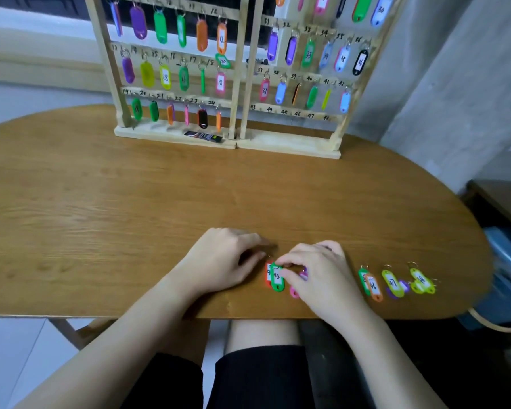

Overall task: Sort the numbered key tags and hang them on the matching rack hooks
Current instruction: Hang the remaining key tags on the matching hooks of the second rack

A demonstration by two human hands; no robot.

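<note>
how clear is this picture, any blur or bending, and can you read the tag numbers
Head view: wide-angle bending curves the table edge and tilts the wooden rack; slight motion blur softens both hands and the loose tags; the green tag reads 43, rack tags 15 and 18 are legible; lighting soft, no glare.

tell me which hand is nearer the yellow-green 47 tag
Right. The right hand lies just left of the yellow-green 47 tag, pinching the green 43 tag; the left hand is farther left.
</note>
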